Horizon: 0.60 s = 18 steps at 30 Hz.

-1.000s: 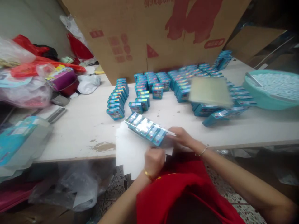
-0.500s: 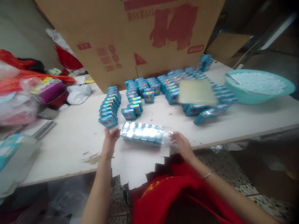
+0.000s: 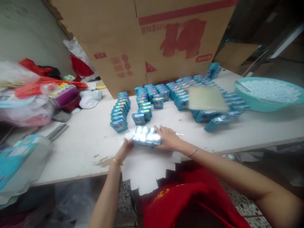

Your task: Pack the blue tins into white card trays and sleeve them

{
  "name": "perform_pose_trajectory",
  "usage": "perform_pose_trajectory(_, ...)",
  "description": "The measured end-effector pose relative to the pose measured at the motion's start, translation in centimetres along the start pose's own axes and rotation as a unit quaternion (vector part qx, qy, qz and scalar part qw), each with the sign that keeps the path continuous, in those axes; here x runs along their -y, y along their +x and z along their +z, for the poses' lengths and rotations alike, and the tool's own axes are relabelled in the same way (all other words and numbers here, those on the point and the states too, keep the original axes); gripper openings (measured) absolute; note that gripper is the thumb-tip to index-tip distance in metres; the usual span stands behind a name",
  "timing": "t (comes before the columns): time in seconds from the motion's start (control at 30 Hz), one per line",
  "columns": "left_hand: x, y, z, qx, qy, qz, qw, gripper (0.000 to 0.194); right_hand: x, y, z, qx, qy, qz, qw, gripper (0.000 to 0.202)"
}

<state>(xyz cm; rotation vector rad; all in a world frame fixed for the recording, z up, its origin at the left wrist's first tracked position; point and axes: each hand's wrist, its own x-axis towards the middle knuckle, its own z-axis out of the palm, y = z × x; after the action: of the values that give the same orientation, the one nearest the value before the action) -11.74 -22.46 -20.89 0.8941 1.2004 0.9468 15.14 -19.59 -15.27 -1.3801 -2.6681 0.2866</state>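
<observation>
A row of small blue boxes in shiny clear film (image 3: 145, 136) lies between my hands near the table's front. My left hand (image 3: 126, 147) grips its left end, fingers partly hidden behind it. Across the right end lies my right hand (image 3: 167, 138), its fingers curled over the pack. Beneath the pack, white sheets (image 3: 142, 174) with a stepped edge jut out over the table edge. Just beyond stand rows of loose blue boxes (image 3: 119, 125).
A large cardboard carton (image 3: 128, 41) stands at the back. To the right are a teal basin (image 3: 263, 106) of small white pieces and a pale flat board (image 3: 207, 98) lying on blue boxes. Plastic bags (image 3: 28, 107) and blue-white cartons (image 3: 19, 161) lie left.
My right hand has moved from the loose film at the right end onto the pack itself. My left hand stays at the left end. The whole view has shifted slightly.
</observation>
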Motion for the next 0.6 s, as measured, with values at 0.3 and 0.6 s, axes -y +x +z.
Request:
perform_pose_trajectory(0.3, 1.0, -0.7, 1.0, 0.051, 0.221, 0.097, 0.969, 0.070, -1.9, -1.0, 0.3, -0.016, 0.012, -0.055, 0.998, 0.095)
perform_pose_trajectory(0.6, -0.9, -2.3, 3.8, 0.019, 0.197, 0.067, 0.978, 0.070, -2.2, -2.3, -0.1, -0.028, 0.007, -0.019, 0.999, 0.102)
